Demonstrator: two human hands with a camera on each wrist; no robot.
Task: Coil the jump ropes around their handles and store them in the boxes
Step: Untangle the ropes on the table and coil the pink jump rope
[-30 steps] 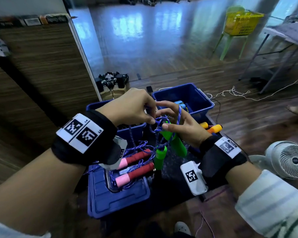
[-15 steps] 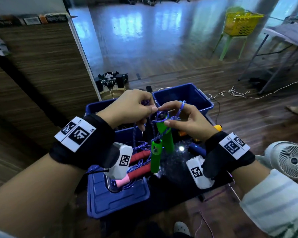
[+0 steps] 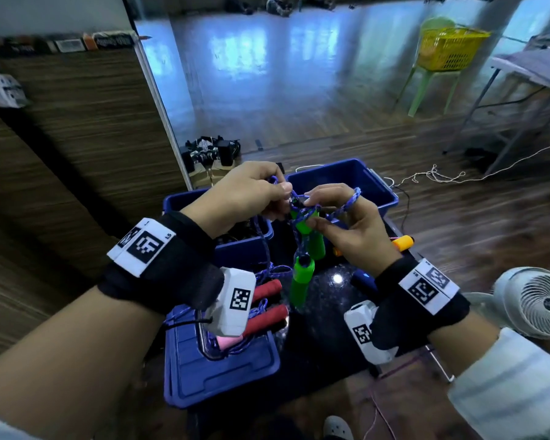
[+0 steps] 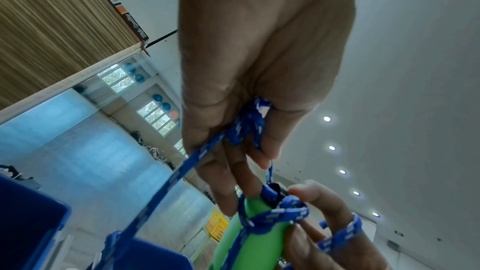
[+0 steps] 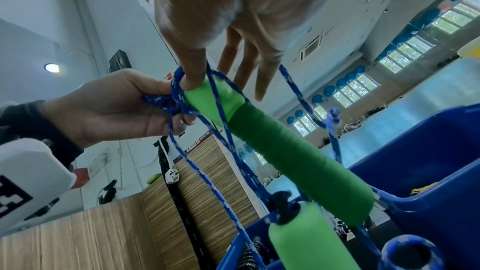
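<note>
While both hands pinch the blue braided rope (image 3: 346, 206) at the raised green foam handle (image 3: 310, 231), winding has only begun; the pink-handled rope (image 3: 264, 308) lies unboxed on a blue lid (image 3: 223, 376).

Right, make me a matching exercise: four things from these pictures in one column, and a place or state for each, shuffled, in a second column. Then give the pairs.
Column one:
1. upper green handle
2. red-handled jump rope
3. yellow basket
4. left hand

Column two:
A. lying on a blue box lid
B. pinches the blue rope
C. standing on a green chair
D. held by the right hand

Pairs: 1-D, 2-A, 3-C, 4-B
</note>
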